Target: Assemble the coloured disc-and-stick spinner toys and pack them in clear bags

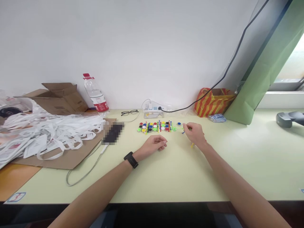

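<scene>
My right hand (194, 134) is closed in a pinch over the table, fingertips pointing down. What it holds is hidden. Around its fingers lie small coloured pieces: a blue tip (183, 133) to the left and a yellow bit (192, 145) below. A blue disc (179, 124) and a green disc (174, 129) sit left of that hand. Farther left, groups of round coloured discs (155, 126) alternate with upright rows of thin coloured strips (159, 126). My left hand (154, 145) rests on the table in front of them, fingers loosely curled in, with nothing visible in it.
At the left, white straps (64, 129) heap on flattened cardboard (78, 156), near a phone-like blurred patch (112, 133) with a cable. Behind stand an open box (59, 101), a bottle (96, 96), glasses (129, 112), a power strip (153, 107) and a striped bag (213, 104).
</scene>
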A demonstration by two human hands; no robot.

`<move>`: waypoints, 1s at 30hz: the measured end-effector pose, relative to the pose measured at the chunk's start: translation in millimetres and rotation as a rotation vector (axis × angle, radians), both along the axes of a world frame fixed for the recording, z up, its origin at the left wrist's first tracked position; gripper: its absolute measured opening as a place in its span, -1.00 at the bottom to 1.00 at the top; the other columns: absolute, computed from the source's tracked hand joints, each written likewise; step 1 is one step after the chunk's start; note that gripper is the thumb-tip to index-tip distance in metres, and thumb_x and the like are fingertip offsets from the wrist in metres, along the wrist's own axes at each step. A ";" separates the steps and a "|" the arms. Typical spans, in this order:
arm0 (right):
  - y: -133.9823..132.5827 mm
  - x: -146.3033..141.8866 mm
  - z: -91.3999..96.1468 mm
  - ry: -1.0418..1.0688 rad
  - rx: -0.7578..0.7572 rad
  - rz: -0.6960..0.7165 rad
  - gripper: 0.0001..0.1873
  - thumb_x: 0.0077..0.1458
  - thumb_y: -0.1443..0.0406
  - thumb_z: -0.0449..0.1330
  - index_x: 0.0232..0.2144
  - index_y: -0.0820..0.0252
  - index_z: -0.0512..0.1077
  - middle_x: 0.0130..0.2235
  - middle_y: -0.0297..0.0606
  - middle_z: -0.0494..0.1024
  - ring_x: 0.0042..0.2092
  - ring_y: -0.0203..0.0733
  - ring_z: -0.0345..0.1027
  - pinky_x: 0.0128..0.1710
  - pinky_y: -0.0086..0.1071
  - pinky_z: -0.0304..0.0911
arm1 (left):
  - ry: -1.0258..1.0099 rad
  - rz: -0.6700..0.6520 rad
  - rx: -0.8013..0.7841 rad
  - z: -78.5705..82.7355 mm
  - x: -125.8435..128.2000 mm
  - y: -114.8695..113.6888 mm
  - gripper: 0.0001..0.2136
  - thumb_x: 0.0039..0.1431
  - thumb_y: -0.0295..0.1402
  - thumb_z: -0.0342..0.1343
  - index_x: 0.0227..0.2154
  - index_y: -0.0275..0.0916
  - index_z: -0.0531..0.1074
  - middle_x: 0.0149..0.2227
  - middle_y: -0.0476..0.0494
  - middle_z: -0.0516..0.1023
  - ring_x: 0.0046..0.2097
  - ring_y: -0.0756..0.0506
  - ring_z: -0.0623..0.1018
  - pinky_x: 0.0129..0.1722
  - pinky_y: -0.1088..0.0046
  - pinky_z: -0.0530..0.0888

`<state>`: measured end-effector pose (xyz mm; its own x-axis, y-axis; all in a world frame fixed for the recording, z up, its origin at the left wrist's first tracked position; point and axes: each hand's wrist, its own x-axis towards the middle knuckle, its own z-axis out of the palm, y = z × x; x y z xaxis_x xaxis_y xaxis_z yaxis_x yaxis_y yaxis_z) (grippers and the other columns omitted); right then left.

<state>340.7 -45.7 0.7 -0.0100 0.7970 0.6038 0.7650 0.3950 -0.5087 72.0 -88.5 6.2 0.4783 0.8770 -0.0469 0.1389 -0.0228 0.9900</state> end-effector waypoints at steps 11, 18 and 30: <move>1.0 -1.3 -0.7 -0.014 -0.136 0.127 -0.84 -0.02 0.37 0.09 -0.57 0.16 0.42 -0.44 -0.24 0.55 -0.39 -0.17 0.37 -0.34 -0.34 0.24 | 0.011 -0.007 0.025 -0.5 0.3 -1.5 -0.67 0.15 -0.07 0.28 -0.26 -0.28 0.51 -0.30 -0.17 0.60 -0.35 0.00 0.53 -0.31 0.45 0.47; -6.9 0.0 10.6 0.175 -0.037 0.029 -0.81 -0.02 0.33 0.11 -0.64 0.15 0.38 -0.53 -0.27 0.50 -0.45 -0.18 0.33 -0.41 -0.35 0.20 | 0.027 0.032 0.081 -3.0 0.9 -0.8 -0.68 0.18 -0.08 0.25 -0.22 -0.26 0.49 -0.31 -0.13 0.52 -0.34 -0.03 0.52 -0.39 0.46 0.47; -21.7 -14.4 19.6 0.156 -0.312 0.318 -0.76 -0.01 0.35 0.09 -0.54 0.19 0.55 -0.50 -0.31 0.55 -0.48 -0.24 0.29 -0.49 -0.41 0.15 | 0.337 0.125 0.488 0.5 1.2 -12.6 -0.39 0.11 -0.04 0.30 0.18 -0.12 0.34 0.04 -0.21 0.42 -0.20 -0.08 0.46 -0.28 0.39 0.47</move>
